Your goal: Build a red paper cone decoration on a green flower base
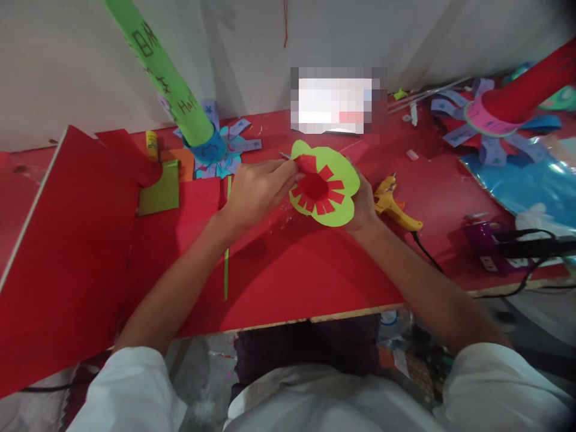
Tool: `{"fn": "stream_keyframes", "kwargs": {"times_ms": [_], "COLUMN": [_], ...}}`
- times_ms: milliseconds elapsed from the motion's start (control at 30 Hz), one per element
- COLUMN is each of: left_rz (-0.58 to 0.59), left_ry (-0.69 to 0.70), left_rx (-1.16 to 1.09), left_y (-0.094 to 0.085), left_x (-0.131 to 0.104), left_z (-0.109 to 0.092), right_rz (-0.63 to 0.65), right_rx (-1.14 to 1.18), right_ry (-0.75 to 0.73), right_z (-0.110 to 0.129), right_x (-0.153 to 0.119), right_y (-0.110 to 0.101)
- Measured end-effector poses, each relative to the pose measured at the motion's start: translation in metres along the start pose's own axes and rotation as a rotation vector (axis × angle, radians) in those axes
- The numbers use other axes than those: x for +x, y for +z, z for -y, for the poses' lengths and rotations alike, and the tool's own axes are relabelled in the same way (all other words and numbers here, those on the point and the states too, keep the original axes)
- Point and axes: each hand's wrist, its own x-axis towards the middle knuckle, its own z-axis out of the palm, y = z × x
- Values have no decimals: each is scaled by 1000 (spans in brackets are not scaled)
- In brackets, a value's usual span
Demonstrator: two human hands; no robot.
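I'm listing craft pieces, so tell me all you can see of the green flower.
The flower looks like paper or card, with broad, rounded yellow-green petals. Red tabs fan out around its red centre. It is held up over the table, face tilted toward the camera; the left hand pinches a red tab, the right hand holds its right side.

Pale grey wall (252,54), soft shadows (425,45), red table (434,180), grey floor (202,384) below

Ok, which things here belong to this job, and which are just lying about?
Likely job things: green scalloped paper flower, red paper piece with flared tabs, yellow plastic glue gun.

Probably lying about: small yellow cylindrical container, shiny blue plastic sheet.
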Motion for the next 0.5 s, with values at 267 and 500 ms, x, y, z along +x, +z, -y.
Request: {"fn": "stream_keyframes", "kwargs": {"times_ms": [267,500], "left_rz": [-60,-54], "left_ry": [-103,-139], "left_rx": [-78,-324], "left_y": [-3,-8], "left_x": [0,10], "left_z": [4,15], "right_rz": [143,253], "right_rx": [394,505], "right_ry": [211,209], "right_z": [10,22], "right_x": [-1,-6], "right_y": [-5,-2]}}
